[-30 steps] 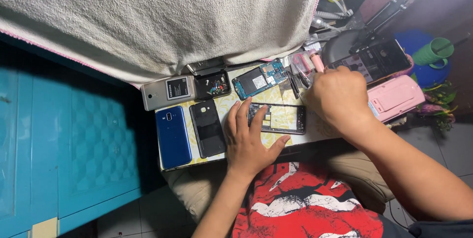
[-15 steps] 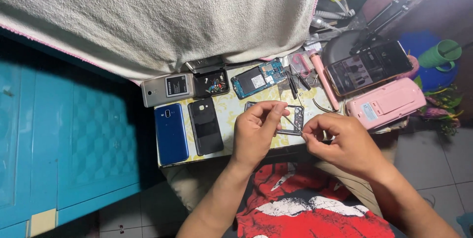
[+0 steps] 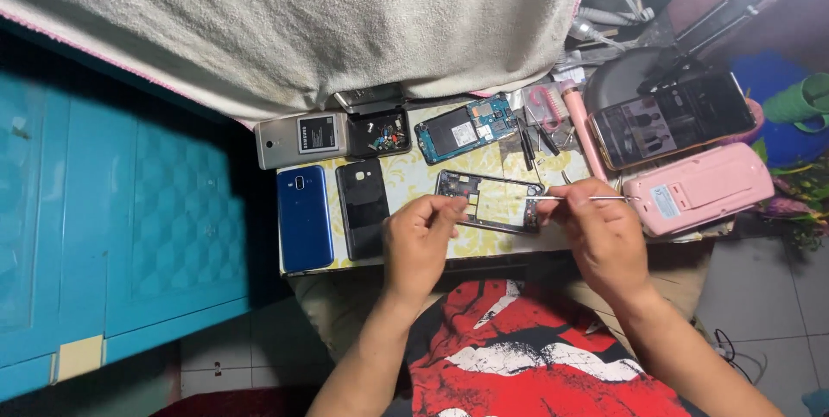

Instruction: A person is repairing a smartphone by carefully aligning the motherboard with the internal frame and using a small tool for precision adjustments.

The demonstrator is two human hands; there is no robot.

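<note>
Pinching tweezers (image 3: pixel 580 199) in its grip, right hand (image 3: pixel 604 236) — left hand (image 3: pixel 420 240) pinches phone frame (image 3: pixel 488 201).

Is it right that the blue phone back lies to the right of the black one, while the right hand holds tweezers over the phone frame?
Not quite. In the head view the blue phone back lies to the left of the black one, not the right. The rest holds: the right hand holds tweezers over the phone frame.
</note>
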